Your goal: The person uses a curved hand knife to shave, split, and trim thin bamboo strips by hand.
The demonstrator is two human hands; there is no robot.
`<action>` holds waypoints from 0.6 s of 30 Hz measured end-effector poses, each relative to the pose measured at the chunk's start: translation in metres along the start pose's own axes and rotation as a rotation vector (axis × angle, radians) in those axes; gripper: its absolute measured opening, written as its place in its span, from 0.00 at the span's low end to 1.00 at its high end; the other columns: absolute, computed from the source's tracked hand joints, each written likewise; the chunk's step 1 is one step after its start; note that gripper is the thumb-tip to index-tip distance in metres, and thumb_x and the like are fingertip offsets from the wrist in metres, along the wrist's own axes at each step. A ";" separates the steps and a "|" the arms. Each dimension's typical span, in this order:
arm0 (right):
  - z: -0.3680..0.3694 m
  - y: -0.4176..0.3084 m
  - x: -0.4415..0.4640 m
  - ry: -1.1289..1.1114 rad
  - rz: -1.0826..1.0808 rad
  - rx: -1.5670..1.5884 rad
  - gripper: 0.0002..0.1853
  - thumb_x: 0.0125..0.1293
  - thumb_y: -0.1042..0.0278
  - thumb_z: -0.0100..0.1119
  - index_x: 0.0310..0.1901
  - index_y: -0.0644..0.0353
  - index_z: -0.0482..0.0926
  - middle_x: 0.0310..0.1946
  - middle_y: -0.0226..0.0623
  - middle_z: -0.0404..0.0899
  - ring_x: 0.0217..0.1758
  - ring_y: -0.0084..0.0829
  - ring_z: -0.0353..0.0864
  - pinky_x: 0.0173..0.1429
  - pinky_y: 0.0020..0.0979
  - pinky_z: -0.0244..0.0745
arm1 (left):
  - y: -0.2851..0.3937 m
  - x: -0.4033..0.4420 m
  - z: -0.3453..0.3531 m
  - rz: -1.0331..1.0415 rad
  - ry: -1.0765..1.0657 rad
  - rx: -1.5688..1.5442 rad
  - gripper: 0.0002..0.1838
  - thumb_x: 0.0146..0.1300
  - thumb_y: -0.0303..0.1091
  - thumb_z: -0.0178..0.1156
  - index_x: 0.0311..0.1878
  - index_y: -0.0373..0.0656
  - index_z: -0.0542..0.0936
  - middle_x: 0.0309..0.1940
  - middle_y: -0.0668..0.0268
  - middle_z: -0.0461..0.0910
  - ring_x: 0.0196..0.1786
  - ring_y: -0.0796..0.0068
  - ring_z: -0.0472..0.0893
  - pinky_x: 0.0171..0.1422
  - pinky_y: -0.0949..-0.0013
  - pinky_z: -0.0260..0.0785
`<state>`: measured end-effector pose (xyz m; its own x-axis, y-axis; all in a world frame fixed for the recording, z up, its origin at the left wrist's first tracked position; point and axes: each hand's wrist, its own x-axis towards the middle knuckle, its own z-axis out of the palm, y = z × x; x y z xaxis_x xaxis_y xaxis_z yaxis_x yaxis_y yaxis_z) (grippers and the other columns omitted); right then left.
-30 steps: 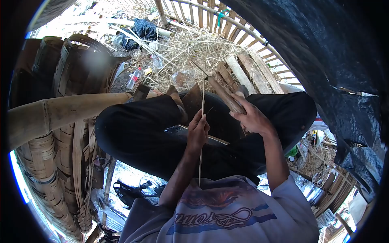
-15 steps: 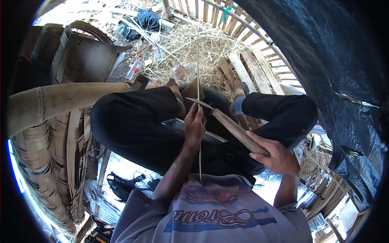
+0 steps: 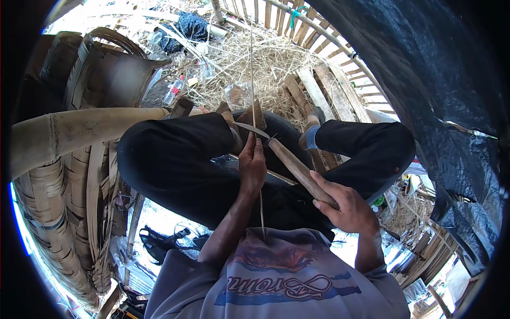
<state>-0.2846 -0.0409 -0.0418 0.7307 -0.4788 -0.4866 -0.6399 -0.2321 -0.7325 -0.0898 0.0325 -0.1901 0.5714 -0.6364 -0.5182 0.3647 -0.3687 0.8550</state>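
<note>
My left hand pinches a long, thin bamboo strip between its fingers. The strip runs from my shirt front up past my feet. My right hand is wrapped round the rear end of a knife with a long wooden handle. Just above my left fingertips, the knife's curved blade crosses the strip and appears to touch it. Both hands are in front of my lap, between my bent knees.
A thick bamboo pole lies to the left, above woven bamboo. Straw shavings and a plastic bottle litter the ground ahead. On the right hangs a dark tarp, beside a slatted fence.
My right hand and the knife have shifted left and a little toward my body. The bamboo strip's far end has swung left; my left hand has moved slightly left.
</note>
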 end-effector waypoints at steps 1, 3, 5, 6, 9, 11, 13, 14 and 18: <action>0.002 0.002 0.000 0.017 -0.011 0.004 0.35 0.59 0.69 0.59 0.68 0.51 0.57 0.31 0.49 0.75 0.33 0.50 0.77 0.39 0.43 0.71 | -0.004 0.001 0.000 0.016 0.001 0.043 0.24 0.71 0.32 0.43 0.67 0.33 0.59 0.43 0.62 0.71 0.45 0.78 0.70 0.47 0.78 0.61; 0.005 0.002 0.000 0.032 -0.022 0.006 0.35 0.59 0.69 0.59 0.69 0.50 0.57 0.30 0.48 0.74 0.31 0.49 0.77 0.38 0.43 0.71 | -0.005 0.002 0.000 0.015 0.007 0.058 0.23 0.71 0.31 0.44 0.67 0.34 0.61 0.35 0.68 0.66 0.37 0.83 0.65 0.39 0.79 0.57; 0.010 -0.001 0.000 0.039 0.025 -0.037 0.35 0.59 0.69 0.59 0.69 0.49 0.57 0.30 0.48 0.74 0.31 0.49 0.77 0.38 0.43 0.71 | -0.003 0.001 -0.001 -0.006 0.011 0.032 0.22 0.70 0.30 0.46 0.67 0.38 0.63 0.20 0.81 0.56 0.21 0.91 0.55 0.22 0.82 0.48; 0.012 -0.002 0.001 0.038 0.026 -0.036 0.35 0.59 0.69 0.59 0.69 0.49 0.57 0.30 0.48 0.74 0.31 0.49 0.77 0.38 0.43 0.71 | -0.003 0.001 -0.001 -0.008 0.010 0.025 0.22 0.70 0.30 0.46 0.67 0.38 0.63 0.20 0.81 0.57 0.21 0.91 0.55 0.22 0.82 0.48; 0.018 -0.001 0.004 0.042 0.031 -0.024 0.35 0.60 0.68 0.58 0.69 0.49 0.57 0.30 0.48 0.74 0.31 0.49 0.78 0.37 0.44 0.72 | -0.001 0.002 0.000 -0.022 0.010 0.032 0.23 0.71 0.31 0.44 0.66 0.33 0.61 0.41 0.65 0.62 0.42 0.81 0.61 0.44 0.78 0.52; 0.018 -0.001 0.006 0.050 0.010 0.004 0.35 0.60 0.67 0.58 0.69 0.48 0.56 0.30 0.48 0.74 0.31 0.50 0.78 0.38 0.44 0.73 | -0.003 0.001 -0.002 -0.039 0.013 0.044 0.24 0.71 0.32 0.42 0.66 0.28 0.59 0.62 0.50 0.68 0.64 0.71 0.67 0.66 0.74 0.56; 0.024 -0.003 0.006 0.046 0.035 -0.025 0.35 0.61 0.66 0.57 0.69 0.48 0.56 0.30 0.49 0.74 0.31 0.51 0.78 0.38 0.45 0.73 | -0.004 0.002 -0.002 -0.001 0.029 0.083 0.24 0.71 0.32 0.42 0.66 0.29 0.59 0.56 0.53 0.73 0.54 0.75 0.72 0.59 0.76 0.61; 0.026 -0.005 0.006 0.039 0.060 -0.053 0.35 0.61 0.66 0.57 0.69 0.48 0.55 0.31 0.49 0.74 0.31 0.51 0.78 0.38 0.45 0.73 | -0.003 0.002 -0.002 0.011 0.033 0.096 0.24 0.71 0.32 0.42 0.66 0.29 0.59 0.54 0.54 0.75 0.51 0.77 0.74 0.57 0.77 0.63; 0.030 -0.007 0.010 0.038 0.063 -0.034 0.34 0.62 0.65 0.57 0.69 0.48 0.55 0.31 0.49 0.74 0.31 0.52 0.78 0.38 0.46 0.74 | 0.003 0.000 -0.002 0.015 0.014 0.094 0.24 0.71 0.31 0.42 0.67 0.30 0.58 0.42 0.63 0.77 0.33 0.85 0.69 0.42 0.81 0.63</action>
<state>-0.2656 -0.0188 -0.0558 0.6792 -0.5255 -0.5124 -0.6929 -0.2290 -0.6837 -0.0874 0.0330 -0.1874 0.5871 -0.6329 -0.5047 0.2858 -0.4213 0.8607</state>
